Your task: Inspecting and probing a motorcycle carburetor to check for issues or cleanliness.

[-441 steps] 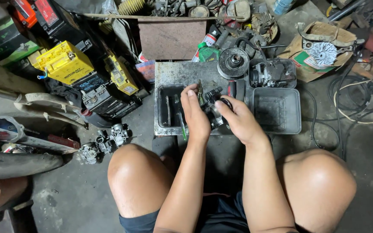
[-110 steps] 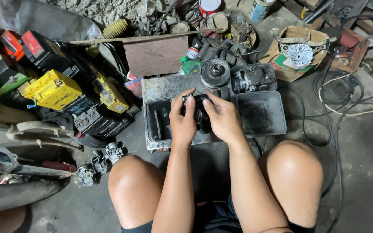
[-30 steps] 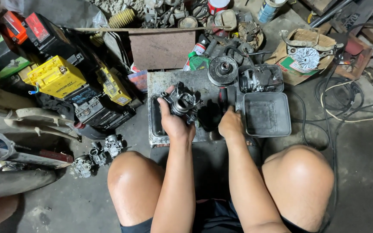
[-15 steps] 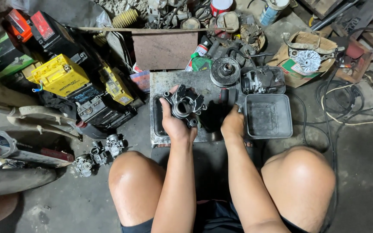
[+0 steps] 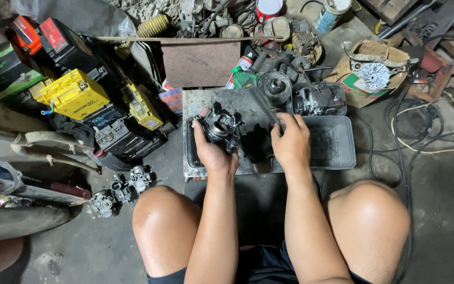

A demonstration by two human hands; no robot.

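Floor: cluttered concrete, grey tray (image 5: 342, 152) before your knees.
Left hand (image 5: 214, 150): your fingers clamp the carburetor (image 5: 222, 126) from below.
Right hand (image 5: 290, 142): fingers closed on a dark tool (image 5: 264, 105).

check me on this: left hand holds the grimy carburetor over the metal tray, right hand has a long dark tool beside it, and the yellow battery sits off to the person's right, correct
Not quite. The head view shows the yellow battery on the person's left, not right. The rest stands: the left hand holds the carburetor over the metal tray, and the right hand holds a long dark tool beside it.
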